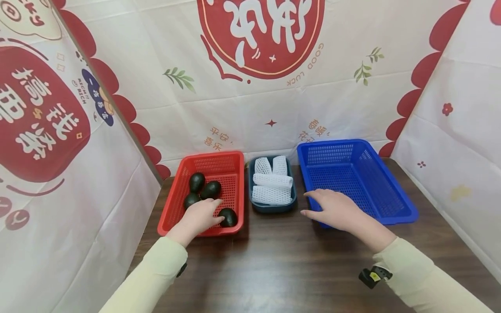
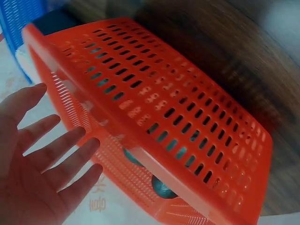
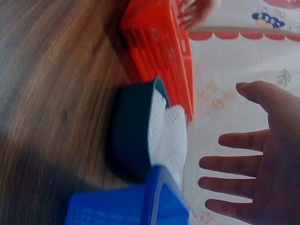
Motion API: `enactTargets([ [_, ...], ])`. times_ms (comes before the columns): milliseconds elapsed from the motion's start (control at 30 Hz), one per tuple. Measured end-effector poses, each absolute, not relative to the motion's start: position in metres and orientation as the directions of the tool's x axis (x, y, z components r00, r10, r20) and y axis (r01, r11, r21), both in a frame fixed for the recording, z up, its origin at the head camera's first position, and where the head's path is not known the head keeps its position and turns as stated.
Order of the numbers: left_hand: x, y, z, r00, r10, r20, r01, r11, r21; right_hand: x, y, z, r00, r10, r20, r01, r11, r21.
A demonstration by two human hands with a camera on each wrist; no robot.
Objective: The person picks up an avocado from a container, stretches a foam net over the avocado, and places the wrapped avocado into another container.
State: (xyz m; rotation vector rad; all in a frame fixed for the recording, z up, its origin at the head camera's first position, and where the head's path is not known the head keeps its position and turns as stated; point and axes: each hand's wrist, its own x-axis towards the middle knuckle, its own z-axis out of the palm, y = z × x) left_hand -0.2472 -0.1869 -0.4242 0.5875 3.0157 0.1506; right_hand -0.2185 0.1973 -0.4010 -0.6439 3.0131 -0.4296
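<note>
My left hand (image 1: pixel 199 216) hovers over the front of the red basket (image 1: pixel 239 191), its fingers spread and nothing in them. Several dark avocados lie in that basket; one avocado (image 1: pixel 228 217) sits at the front right beside my thumb, and another avocado (image 1: pixel 197 181) is at the back. In the left wrist view the fingers (image 2: pixel 70 145) reach over the basket's rim. My right hand (image 1: pixel 332 208) is held above the front left edge of the blue basket (image 1: pixel 395 191), fingers extended and holding nothing. The right wrist view shows its fingers (image 3: pixel 229 166) apart from everything.
Between the baskets stands a small dark teal bin (image 1: pixel 272 209) holding several white foam net sleeves (image 1: pixel 272 180). All three containers stand on a brown wooden table (image 1: pixel 258 261). A printed cloth (image 1: pixel 250 108) rises behind and on both sides.
</note>
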Motion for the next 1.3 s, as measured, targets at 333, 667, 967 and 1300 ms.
enactTargets([
  [333,-0.27,-0.178,-0.433,-0.828,0.541,-0.147,0.551,0.834,-0.031,-0.212,0.169,-0.41,-0.87,-0.487,-0.078,-0.449,0.848,-0.282],
  [667,-0.284,-0.169,-0.445,-0.766,0.603,-0.221,0.622,0.783,-0.018,-0.2,0.151,-0.428,-0.804,-0.553,-0.22,-0.483,0.822,-0.302],
  [967,-0.291,-0.171,-0.455,-0.777,0.553,-0.302,0.578,0.816,0.006,-0.196,0.141,-0.446,-0.78,-0.57,-0.26,-0.492,0.814,-0.308],
  [1300,-0.29,-0.179,-0.462,-0.889,0.181,-0.422,-0.01,0.912,0.411,-0.196,0.137,-0.449,-0.778,-0.556,-0.293,-0.456,0.82,-0.345],
])
